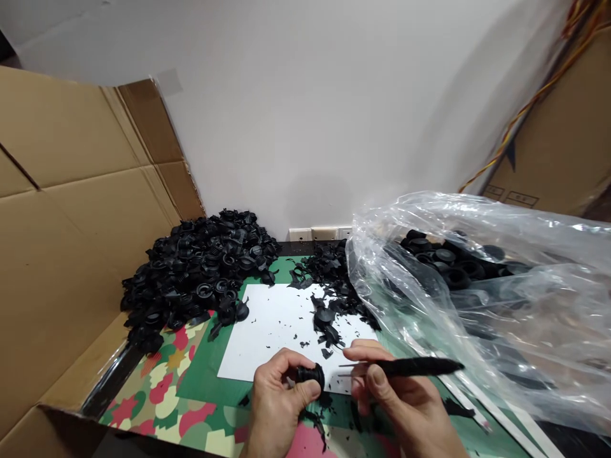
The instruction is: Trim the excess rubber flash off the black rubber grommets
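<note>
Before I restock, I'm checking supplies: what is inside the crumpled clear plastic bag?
Round black plastic caps show through the bag; folds hide those lower down.

Pile of black rubber parts (200,273) lay against cardboard flap (71,210). Clear plastic bag (501,299) held more. Black scraps (334,273) littered white sheet (272,331).

Matt black on heaped round plastic parts (200,273), centre left, and the slim pen-shaped tool (410,366), lower right. Plain white on the paper sheet (267,337). Green, red, cream camouflage blotches on the mat (157,388), lower left.
</note>
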### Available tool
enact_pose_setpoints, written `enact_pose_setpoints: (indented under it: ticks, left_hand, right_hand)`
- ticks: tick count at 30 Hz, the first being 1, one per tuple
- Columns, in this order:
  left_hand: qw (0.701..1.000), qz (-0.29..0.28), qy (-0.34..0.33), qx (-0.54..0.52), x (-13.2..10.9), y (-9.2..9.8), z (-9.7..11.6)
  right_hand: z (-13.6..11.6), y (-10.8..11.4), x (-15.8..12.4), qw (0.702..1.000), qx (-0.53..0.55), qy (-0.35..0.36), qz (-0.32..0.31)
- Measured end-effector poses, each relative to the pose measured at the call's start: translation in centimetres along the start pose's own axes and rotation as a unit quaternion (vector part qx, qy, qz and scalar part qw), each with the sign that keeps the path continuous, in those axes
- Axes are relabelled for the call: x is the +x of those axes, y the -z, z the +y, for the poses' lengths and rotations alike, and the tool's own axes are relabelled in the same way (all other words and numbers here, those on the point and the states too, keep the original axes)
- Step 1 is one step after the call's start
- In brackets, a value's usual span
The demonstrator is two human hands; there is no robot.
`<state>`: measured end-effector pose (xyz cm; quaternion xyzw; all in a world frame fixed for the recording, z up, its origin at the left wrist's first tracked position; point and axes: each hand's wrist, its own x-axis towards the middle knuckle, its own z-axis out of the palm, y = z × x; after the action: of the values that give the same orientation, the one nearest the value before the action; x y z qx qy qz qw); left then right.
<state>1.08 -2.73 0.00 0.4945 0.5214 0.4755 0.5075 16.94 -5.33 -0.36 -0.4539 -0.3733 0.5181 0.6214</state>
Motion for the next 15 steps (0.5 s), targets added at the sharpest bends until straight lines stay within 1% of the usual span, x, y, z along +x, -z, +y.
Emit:
enact_pose_setpoints:
  ticks: [2, 7, 9, 12, 15]
  left_hand:
    - [1.000, 0.005, -0.005, 0.011, 0.1, -0.2, 0.2]
    - [1.000, -0.004, -0.010, 0.025, 0.2, -0.3, 0.4]
    - [1.000, -0.009, -0.009, 0.027, 0.3, -0.2, 0.3]
    - [0.999, -0.012, -0.006, 0.032, 0.4, -0.3, 0.3]
    - [0.999, -0.013, -0.009, 0.033, 0.4, -0.4, 0.3]
  right_hand:
    - [0.1, 0.0, -0.1, 0.999, -0.007, 0.043, 0.005]
    - [0.9, -0.2, 0.0, 0.999, -0.018, 0.046, 0.009]
    - [1.2, -0.3, 0.1, 0.998, -0.027, 0.064, 0.007]
    - [1.5, -0.3, 0.2, 0.994, -0.049, 0.096, -0.014]
    - [1.7, -0.2, 0.2, 0.992, -0.060, 0.106, -0.021]
